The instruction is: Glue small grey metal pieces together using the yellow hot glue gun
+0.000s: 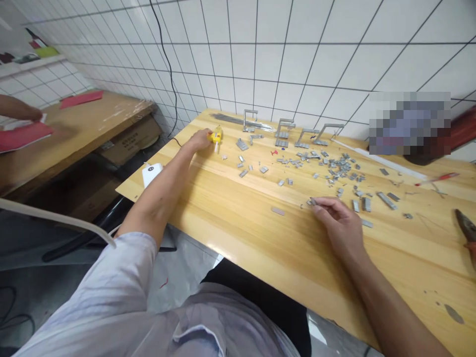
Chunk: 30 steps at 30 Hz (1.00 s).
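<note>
Right, here's the grey piece (311, 201), tiny, at the near side of the scattered bits (340, 171), pinched between the thumb and index finger of the right hand (344, 230), just over the table (238, 218). So the step in hand, as I read it, is a two-handed one: small part in the right, and the left hand (200, 141) stretched out to the yellow tool (216, 137) near the far edge. Its fingers are at the tool's side; whether they're closed around it, I can't tell from here.

What does a move call for? A light, steady pinch, I'd say, for a piece that small, and a firm grasp on the tool before any lifting.

Moving outward, a flat strip (278, 211) lies left of the right hand, a bracket (328, 134) stands by the wall, and pliers (466, 227) lie far right. Over on the left, a co-worker's hand (32, 115) is at some red sheeting (28, 136).
</note>
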{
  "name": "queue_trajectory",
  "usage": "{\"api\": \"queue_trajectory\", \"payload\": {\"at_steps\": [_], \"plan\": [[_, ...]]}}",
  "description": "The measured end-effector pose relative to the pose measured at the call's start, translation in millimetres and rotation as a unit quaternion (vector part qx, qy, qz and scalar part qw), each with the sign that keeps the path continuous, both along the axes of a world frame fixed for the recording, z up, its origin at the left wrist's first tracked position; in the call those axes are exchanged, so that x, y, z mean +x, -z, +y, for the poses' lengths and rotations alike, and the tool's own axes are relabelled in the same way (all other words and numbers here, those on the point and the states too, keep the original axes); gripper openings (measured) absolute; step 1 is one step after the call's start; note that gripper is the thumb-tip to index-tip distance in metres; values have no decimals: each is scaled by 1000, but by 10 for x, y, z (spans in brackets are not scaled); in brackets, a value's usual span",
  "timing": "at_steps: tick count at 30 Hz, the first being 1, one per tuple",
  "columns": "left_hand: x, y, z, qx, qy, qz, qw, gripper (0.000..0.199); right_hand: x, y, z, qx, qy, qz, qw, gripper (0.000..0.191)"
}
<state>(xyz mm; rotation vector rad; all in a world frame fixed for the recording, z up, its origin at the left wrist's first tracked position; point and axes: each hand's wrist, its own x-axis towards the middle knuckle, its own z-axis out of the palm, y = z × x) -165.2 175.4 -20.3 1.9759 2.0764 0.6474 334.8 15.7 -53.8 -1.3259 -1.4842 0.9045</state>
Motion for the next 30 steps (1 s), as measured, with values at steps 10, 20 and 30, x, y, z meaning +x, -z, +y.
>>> {"api": "queue_trajectory", "payload": {"at_steps": [10,20,30], "plan": [[407,-162,-643,-24,75,-33,996,33,-12,33,-1,-10,-8,-9,1000,23],[597,-149,-1003,-27,23,63,997,22,-35,-29,-28,2,-6,-4,1000,21],[487,-43,-1432,-59,7,119,991,21,-51,-33,-21,14,-10,-14,1000,21]]}}
